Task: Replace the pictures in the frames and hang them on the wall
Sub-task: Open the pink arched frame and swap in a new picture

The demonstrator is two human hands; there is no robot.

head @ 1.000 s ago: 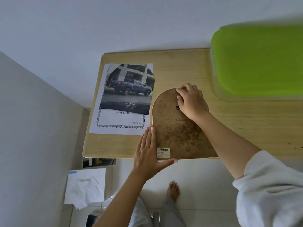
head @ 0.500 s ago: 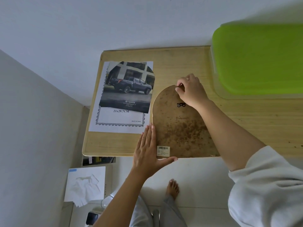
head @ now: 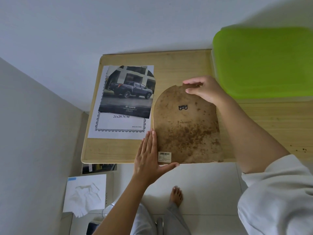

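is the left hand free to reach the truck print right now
Probably yes: the left hand lies flat against the backing board, holding nothing, and the truck print lies uncovered just past its fingertips.

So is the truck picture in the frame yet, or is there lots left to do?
Not yet. The truck picture lies ready on the white sheet beside the frame. The right hand pinches the top edge of the brown backing board while the left hand lies flat against its lower left corner. Left to do: put the picture in, close the back, hang it.
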